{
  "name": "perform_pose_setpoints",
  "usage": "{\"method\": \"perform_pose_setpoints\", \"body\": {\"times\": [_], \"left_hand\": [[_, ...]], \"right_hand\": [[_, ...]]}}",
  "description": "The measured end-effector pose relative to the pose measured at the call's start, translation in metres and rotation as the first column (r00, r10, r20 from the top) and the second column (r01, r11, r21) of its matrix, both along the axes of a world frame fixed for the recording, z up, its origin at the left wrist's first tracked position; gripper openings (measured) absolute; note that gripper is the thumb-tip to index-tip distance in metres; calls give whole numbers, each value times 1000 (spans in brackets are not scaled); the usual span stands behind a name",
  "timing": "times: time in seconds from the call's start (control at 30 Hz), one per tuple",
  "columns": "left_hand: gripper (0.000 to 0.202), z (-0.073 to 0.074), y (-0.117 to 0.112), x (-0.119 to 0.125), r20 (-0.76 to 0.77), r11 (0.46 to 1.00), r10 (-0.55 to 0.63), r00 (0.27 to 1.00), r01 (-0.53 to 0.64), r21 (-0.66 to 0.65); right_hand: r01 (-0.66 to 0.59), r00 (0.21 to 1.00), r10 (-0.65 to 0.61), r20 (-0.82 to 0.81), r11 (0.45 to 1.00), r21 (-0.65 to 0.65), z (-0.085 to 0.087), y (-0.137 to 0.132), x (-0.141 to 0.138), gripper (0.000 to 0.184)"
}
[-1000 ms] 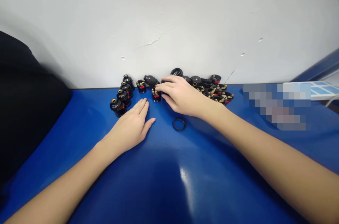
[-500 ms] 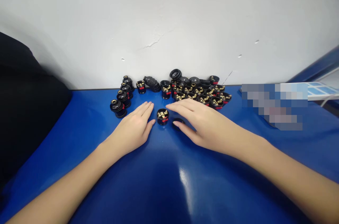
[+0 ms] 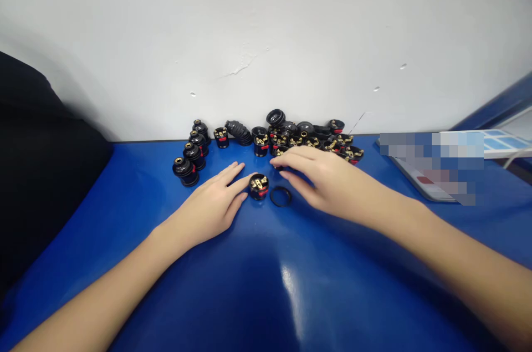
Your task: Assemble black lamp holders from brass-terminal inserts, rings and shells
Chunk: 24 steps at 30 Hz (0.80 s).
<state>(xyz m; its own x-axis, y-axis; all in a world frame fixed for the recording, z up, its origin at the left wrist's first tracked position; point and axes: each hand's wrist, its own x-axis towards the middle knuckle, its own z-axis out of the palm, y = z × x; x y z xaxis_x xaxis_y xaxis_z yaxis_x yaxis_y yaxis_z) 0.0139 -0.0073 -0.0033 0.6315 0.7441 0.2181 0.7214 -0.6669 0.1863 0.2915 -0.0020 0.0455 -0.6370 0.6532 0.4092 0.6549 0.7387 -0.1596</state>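
My left hand (image 3: 213,197) lies low over the table with its fingers spread. Its index finger and thumb touch the left side of a black lamp socket (image 3: 259,187), which shows brass contacts on top and a red part at the side. Just right of that socket, a thin black ring (image 3: 281,196) lies flat. My right hand (image 3: 318,179) is beyond the ring, at the near edge of a cluster of similar open sockets (image 3: 261,144). Its thumb and fingers are apart, and nothing shows between them. The hand hides some of the nearest sockets.
Several capped sockets (image 3: 185,171) stand in a row at the left. A stack of black rings (image 3: 238,132) leans near the wall (image 3: 266,36), beside another open socket (image 3: 221,137). A partly blurred flat device (image 3: 411,177) lies right. Dark cloth (image 3: 37,163) is at far left.
My left hand has reached the socket, which has shifted slightly right. My right hand has moved right and away from the ring, which now shows fully, toward the socket cluster.
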Motion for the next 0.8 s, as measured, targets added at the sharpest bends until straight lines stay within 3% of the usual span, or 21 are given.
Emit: {"method": "perform_pose_setpoints", "body": {"times": [0.2,0.37,0.8], "left_hand": [[49,1,0,-1,31,999,-24,999,25,-21],[49,0,-1,-1,26,1000,-16,1000,16,-18],[50,0,1,-3,-3,997,29,1000,-28,67]], "right_hand": [[99,995,-91,-49,974,203,7,36,0,28],[196,980,-181,-83,947,255,7,67,1,27],[224,971,-235,34,954,201,18,104,-31,24]]}}
